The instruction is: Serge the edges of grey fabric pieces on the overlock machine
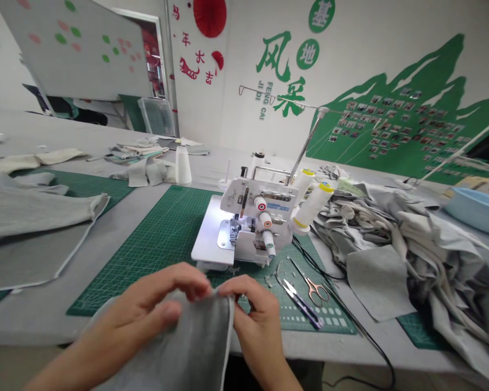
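A grey cloth with a pale stitched edge hangs at the table's front edge, below the white sewing machine. My right hand pinches its top corner between thumb and fingers. Beside it, my left hand is over the cloth's upper edge, its thumb and fingers apart and its fingertips slightly blurred. The machine's lamp lights its needle area, and nothing lies on its plate. Both hands are in front of the machine, not touching it.
Scissors and purple-handled snips lie on the green cutting mat, right of my hands. Grey cloths are heaped at right, near a blue basin. More grey cloth lies at left. A thread cone stands behind the mat.
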